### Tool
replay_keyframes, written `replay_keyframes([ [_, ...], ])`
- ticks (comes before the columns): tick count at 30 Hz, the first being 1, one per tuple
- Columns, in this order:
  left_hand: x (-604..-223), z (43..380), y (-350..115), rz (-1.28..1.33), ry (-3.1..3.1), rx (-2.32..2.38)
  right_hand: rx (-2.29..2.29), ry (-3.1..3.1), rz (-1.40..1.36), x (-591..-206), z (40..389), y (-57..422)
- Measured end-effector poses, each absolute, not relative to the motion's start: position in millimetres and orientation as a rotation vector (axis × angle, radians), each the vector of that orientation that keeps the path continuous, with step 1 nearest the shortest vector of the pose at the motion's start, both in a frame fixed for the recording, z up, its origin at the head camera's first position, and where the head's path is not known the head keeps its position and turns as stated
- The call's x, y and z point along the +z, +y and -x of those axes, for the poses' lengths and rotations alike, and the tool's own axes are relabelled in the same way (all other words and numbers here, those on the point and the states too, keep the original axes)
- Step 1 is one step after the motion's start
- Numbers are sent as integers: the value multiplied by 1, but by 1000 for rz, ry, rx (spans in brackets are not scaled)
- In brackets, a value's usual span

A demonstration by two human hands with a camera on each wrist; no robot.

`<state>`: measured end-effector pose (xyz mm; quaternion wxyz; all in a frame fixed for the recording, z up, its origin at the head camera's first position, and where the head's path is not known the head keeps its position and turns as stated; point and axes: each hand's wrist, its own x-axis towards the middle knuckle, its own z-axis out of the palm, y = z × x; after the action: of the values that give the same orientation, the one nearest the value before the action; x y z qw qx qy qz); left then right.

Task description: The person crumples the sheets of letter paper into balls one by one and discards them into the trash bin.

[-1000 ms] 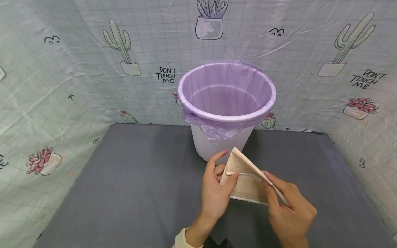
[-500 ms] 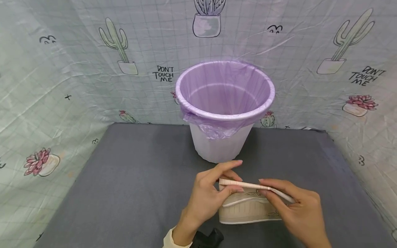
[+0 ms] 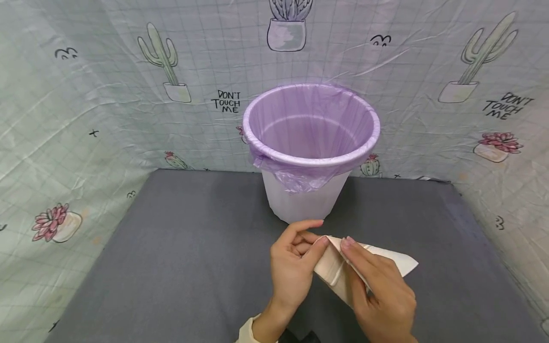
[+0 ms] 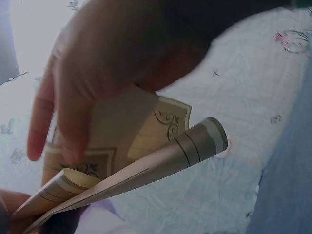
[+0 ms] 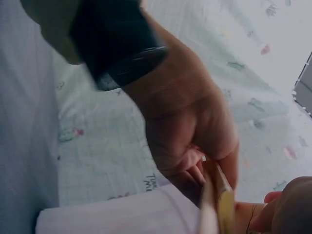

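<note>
A sheet of beige lined paper [image 3: 332, 264], folded over on itself, is held between both hands in front of the bin. Its white back shows at the right end. The left hand [image 3: 291, 269] pinches the upper left part between thumb and fingers, with the index finger stretched out. On the folded upper edge, the right hand [image 3: 383, 290] grips with thumb and fingers close to the left thumb, covering the paper's middle. In the left wrist view the paper [image 4: 161, 165] has curled layers, ruled lines and dark scroll ornaments at its corners.
A white bin [image 3: 304, 200] lined with a purple plastic bag [image 3: 296, 181] stands just beyond the hands on a dark grey tabletop [image 3: 193, 247]. A cloth backdrop [image 3: 206, 47] with cactus prints surrounds the back and sides. A black object [image 3: 300, 337] shows at the bottom edge.
The paper has tilted and turned, bringing its white back into view on the right. My right hand has shifted left along the fold, towards the left hand, which still pinches the left end.
</note>
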<state>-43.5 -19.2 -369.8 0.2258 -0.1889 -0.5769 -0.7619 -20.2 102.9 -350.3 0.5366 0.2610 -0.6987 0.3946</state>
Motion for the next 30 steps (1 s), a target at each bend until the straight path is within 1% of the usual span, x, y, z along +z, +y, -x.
replay_keyframes([
  [4,-363,41,-27,479,-1507,-2389,883,-1658,-726,-353,23,94],
  [8,-356,38,-36,530,-1477,-2486,795,-1713,-800,-358,25,95],
  [12,-353,36,-37,527,-1507,-2430,776,-1770,-888,-361,26,99],
  [17,-356,38,-36,485,-1578,-2266,915,-1719,-970,-358,27,103],
  [23,-359,43,-42,682,-1555,-2045,1005,-1784,-798,-351,29,123],
  [30,-363,49,-44,750,-1588,-1946,1332,-1835,-902,-349,24,146],
])
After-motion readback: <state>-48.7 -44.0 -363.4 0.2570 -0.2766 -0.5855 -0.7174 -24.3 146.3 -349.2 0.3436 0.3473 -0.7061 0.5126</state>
